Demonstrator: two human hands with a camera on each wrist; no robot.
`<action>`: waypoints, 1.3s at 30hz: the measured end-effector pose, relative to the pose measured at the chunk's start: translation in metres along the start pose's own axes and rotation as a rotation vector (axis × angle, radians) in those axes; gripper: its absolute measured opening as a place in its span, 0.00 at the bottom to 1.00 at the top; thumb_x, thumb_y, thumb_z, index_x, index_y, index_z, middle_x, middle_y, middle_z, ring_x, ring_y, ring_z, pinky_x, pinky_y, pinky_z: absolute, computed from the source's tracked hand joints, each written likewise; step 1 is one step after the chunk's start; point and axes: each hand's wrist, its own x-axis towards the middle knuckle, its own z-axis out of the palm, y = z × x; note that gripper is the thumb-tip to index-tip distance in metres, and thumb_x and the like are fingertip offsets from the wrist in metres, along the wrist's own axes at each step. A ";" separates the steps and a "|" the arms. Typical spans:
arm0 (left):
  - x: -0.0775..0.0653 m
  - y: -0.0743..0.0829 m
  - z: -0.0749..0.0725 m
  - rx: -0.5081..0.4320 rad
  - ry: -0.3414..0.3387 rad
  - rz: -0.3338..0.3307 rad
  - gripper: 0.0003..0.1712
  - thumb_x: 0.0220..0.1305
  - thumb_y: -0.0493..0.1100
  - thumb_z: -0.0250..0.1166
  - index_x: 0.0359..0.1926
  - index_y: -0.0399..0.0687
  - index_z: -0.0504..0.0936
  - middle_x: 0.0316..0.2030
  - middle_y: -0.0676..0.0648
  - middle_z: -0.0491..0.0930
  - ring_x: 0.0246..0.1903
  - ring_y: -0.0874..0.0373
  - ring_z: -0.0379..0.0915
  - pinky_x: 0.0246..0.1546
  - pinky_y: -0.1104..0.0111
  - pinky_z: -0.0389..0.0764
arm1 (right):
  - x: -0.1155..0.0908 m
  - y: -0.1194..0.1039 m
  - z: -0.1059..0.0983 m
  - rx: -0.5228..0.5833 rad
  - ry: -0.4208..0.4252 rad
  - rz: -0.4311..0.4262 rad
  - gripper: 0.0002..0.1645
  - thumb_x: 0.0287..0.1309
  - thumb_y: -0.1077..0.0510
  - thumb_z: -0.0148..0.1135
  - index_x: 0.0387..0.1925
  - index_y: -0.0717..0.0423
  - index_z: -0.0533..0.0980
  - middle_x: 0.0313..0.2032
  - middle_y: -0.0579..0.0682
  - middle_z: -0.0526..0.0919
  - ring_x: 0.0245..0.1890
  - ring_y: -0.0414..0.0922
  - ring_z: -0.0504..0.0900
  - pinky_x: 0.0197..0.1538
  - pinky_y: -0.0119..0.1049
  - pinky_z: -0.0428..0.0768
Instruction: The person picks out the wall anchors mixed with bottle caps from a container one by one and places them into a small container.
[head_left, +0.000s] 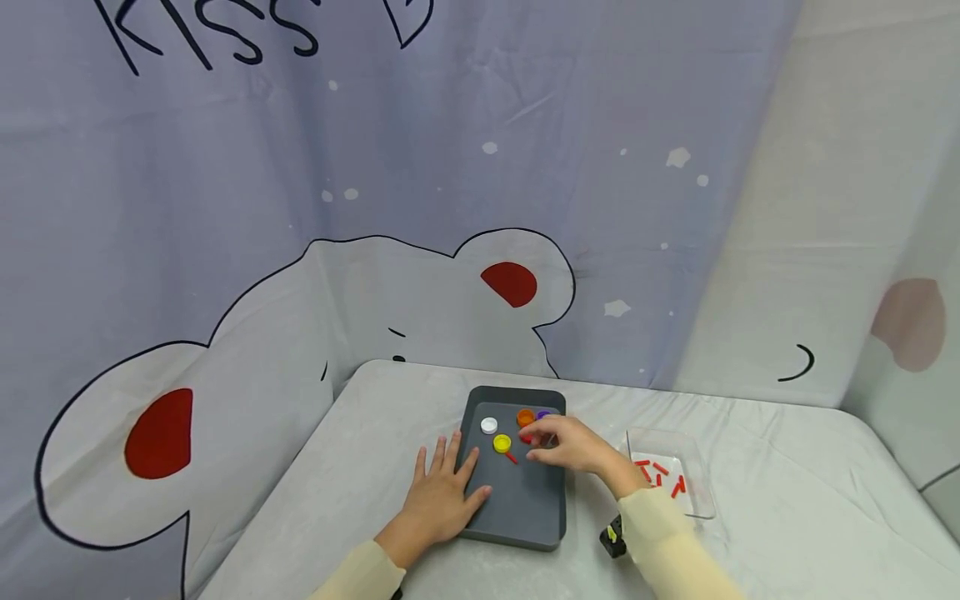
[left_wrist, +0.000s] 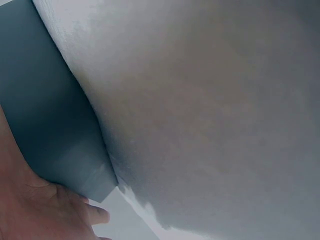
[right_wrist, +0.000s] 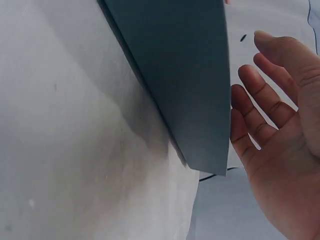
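Note:
A dark grey tray (head_left: 517, 512) lies on the covered table. My left hand (head_left: 441, 498) rests with spread, straight fingers on the tray's left edge. Over its right side is my right hand (head_left: 568, 444), thumb and fingers apart and nothing visible between them. Small round cups or caps sit in the tray: white (head_left: 489, 426), yellow (head_left: 502, 444), orange (head_left: 526, 417) and purple (head_left: 543, 414). A red piece (head_left: 526, 439) shows by the right fingertips, partly hidden. One short red stick (head_left: 512, 458) lies just below the yellow cup. In the right wrist view, the right fingers curve loosely beside the tray wall (right_wrist: 185, 90).
Right of the tray stands a clear plastic box (head_left: 702, 492) with several short red sticks (head_left: 660, 468) inside, partly behind the right forearm. A small black device (head_left: 612, 540) is at the right wrist. Printed fabric (head_left: 450, 167) hangs behind the white-covered table (head_left: 787, 500).

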 end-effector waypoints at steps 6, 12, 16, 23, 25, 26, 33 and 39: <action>0.000 0.001 -0.005 -0.009 -0.023 -0.002 0.41 0.73 0.69 0.48 0.76 0.52 0.65 0.79 0.38 0.47 0.78 0.35 0.42 0.72 0.36 0.41 | 0.012 0.003 0.010 -0.039 -0.056 -0.020 0.20 0.61 0.56 0.72 0.52 0.61 0.83 0.37 0.46 0.84 0.37 0.40 0.80 0.43 0.33 0.81; -0.002 0.002 -0.008 -0.012 -0.036 -0.002 0.41 0.73 0.70 0.48 0.77 0.52 0.65 0.80 0.38 0.46 0.78 0.37 0.41 0.72 0.36 0.41 | 0.026 0.005 0.018 -0.103 -0.159 -0.018 0.16 0.59 0.59 0.73 0.49 0.58 0.85 0.29 0.39 0.80 0.28 0.33 0.74 0.35 0.29 0.77; -0.002 0.002 -0.009 -0.017 -0.033 0.002 0.41 0.73 0.70 0.48 0.76 0.52 0.65 0.80 0.39 0.46 0.78 0.37 0.41 0.72 0.35 0.41 | 0.032 0.007 0.019 -0.150 -0.181 0.007 0.15 0.57 0.61 0.74 0.47 0.56 0.85 0.27 0.38 0.79 0.26 0.33 0.73 0.33 0.29 0.75; -0.003 0.001 -0.007 -0.011 -0.028 0.006 0.41 0.73 0.70 0.48 0.76 0.53 0.65 0.80 0.39 0.47 0.78 0.37 0.42 0.72 0.35 0.41 | 0.036 0.012 0.025 -0.231 -0.195 0.033 0.16 0.57 0.58 0.74 0.48 0.51 0.86 0.28 0.36 0.79 0.26 0.32 0.73 0.34 0.30 0.75; -0.003 0.001 -0.007 -0.007 -0.032 0.002 0.41 0.73 0.71 0.47 0.77 0.54 0.64 0.80 0.39 0.46 0.78 0.38 0.41 0.72 0.36 0.41 | 0.036 0.013 0.027 -0.265 -0.185 0.042 0.16 0.57 0.56 0.74 0.48 0.49 0.86 0.28 0.35 0.78 0.27 0.32 0.73 0.34 0.31 0.74; -0.003 0.001 -0.007 -0.005 -0.033 0.002 0.42 0.73 0.71 0.47 0.77 0.54 0.64 0.80 0.39 0.46 0.78 0.38 0.41 0.72 0.36 0.41 | 0.036 0.013 0.028 -0.280 -0.179 0.048 0.16 0.57 0.56 0.75 0.48 0.48 0.86 0.28 0.35 0.78 0.27 0.32 0.73 0.34 0.31 0.74; -0.002 0.000 -0.006 -0.005 -0.038 -0.002 0.42 0.73 0.71 0.46 0.77 0.54 0.64 0.80 0.40 0.46 0.78 0.38 0.41 0.73 0.36 0.41 | 0.035 0.010 0.030 -0.325 -0.167 0.078 0.17 0.57 0.56 0.75 0.49 0.45 0.86 0.31 0.37 0.80 0.30 0.34 0.74 0.37 0.34 0.75; -0.002 0.001 -0.006 -0.010 -0.036 -0.002 0.41 0.73 0.71 0.46 0.77 0.54 0.64 0.80 0.40 0.46 0.78 0.38 0.42 0.73 0.36 0.42 | 0.034 0.009 0.032 -0.372 -0.163 0.090 0.17 0.57 0.55 0.75 0.49 0.42 0.86 0.33 0.37 0.79 0.31 0.34 0.73 0.38 0.35 0.75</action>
